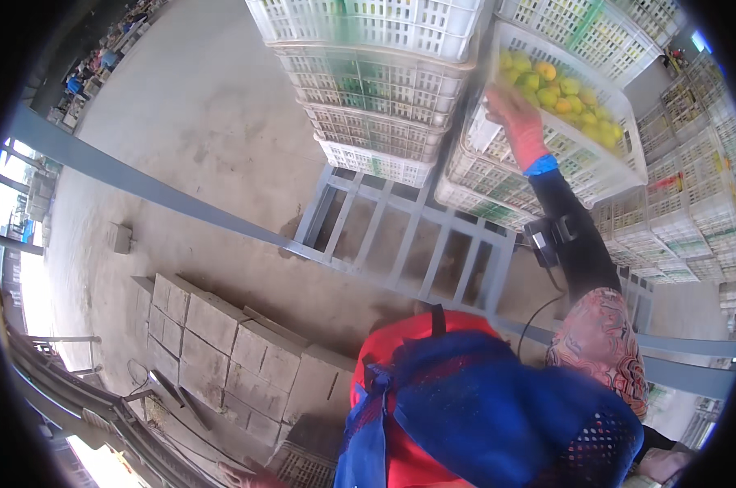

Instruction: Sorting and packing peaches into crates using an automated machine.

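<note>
My right hand (517,124), in an orange-pink glove with a blue cuff, reaches far forward. Its fingers are closed on the near left corner of a white slatted plastic crate (571,150); the fingertips are partly hidden. Inside lie many round yellow-green fruits (565,96), a few of them more orange. This crate rests on top of a stack of similar crates (475,175). At the lower edge, a blurred reddish shape (254,474) may be my left hand, but its fingers cannot be made out.
A tall stack of white crates (376,89) stands just left, above a grey metal ladder-like frame (384,236). More crate stacks (677,195) are at the right. Grey blocks (221,350) line the lower left. A black cable (539,313) hangs beside a small dark device (540,242).
</note>
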Action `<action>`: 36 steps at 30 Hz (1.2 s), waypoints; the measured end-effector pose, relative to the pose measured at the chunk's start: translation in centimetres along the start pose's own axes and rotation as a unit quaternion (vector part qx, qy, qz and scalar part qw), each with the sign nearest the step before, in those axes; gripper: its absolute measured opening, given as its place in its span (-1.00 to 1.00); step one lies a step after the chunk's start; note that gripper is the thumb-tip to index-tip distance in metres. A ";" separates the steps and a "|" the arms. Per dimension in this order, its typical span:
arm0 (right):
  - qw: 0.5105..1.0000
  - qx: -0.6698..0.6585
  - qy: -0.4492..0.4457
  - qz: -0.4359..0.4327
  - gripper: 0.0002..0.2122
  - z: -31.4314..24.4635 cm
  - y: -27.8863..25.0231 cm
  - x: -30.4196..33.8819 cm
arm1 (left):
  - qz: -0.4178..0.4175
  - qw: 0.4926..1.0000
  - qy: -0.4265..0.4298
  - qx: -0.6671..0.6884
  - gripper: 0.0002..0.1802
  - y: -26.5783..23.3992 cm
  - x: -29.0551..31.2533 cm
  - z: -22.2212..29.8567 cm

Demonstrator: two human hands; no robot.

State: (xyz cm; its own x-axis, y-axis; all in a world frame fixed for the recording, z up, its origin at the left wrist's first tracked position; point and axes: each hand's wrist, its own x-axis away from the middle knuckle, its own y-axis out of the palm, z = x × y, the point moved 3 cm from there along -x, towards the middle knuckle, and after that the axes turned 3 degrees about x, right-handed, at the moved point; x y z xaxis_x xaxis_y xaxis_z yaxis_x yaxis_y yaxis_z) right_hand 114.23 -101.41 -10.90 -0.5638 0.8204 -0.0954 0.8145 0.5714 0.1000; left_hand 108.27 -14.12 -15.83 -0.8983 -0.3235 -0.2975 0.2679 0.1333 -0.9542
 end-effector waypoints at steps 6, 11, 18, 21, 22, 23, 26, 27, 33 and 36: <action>0.870 0.313 -0.377 0.060 -0.68 -8.8 2.5 -17.4 | -0.145 0.860 0.246 0.423 -0.39 5.7 -12.8 21.0; 0.769 0.490 -0.382 0.149 -0.44 -11.7 3.5 -25.2 | -0.204 0.714 0.408 0.532 -0.35 1.4 -21.1 40.3; 0.936 0.164 -0.234 0.203 0.15 -14.1 7.5 -19.1 | -0.341 0.534 0.341 0.695 -0.23 -4.3 -28.2 62.3; 0.942 0.046 -0.302 0.141 0.20 -12.0 5.5 -21.2 | -0.342 0.475 0.302 0.753 -0.11 -4.8 -31.8 73.7; 0.935 0.038 -0.328 0.131 0.21 -11.4 5.3 -21.5 | -0.328 0.469 0.293 0.766 -0.03 -4.4 -33.7 77.3; 0.928 0.068 -0.338 0.143 0.20 -11.3 4.9 -21.4 | -0.313 0.456 0.286 0.782 0.05 -4.3 -35.4 81.1; 0.923 0.122 -0.342 0.125 0.03 -11.0 6.0 -20.3 | -0.221 0.491 0.300 0.787 0.08 -5.6 -41.0 88.9; 0.933 0.041 -0.342 0.102 -0.05 -10.8 5.3 -20.7 | -0.227 0.468 0.288 0.805 -0.01 -6.8 -40.8 91.4; 0.968 -0.131 -0.208 0.053 -0.35 -12.1 0.8 -28.2 | -0.312 0.319 0.240 0.862 -0.22 -13.4 -40.0 95.4; 0.973 0.043 -0.217 0.065 -0.47 -12.2 -0.1 -31.4 | -0.240 0.322 0.117 0.908 -0.42 -13.1 -37.8 97.2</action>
State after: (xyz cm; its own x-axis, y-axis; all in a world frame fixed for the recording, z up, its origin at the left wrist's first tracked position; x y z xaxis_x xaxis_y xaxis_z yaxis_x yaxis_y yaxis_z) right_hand 130.22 -126.99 4.13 -0.3599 0.7888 -0.4983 0.8941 0.4442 0.0573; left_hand 172.53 -94.69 4.70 -0.9329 0.2099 -0.2927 -0.3505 -0.7165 0.6032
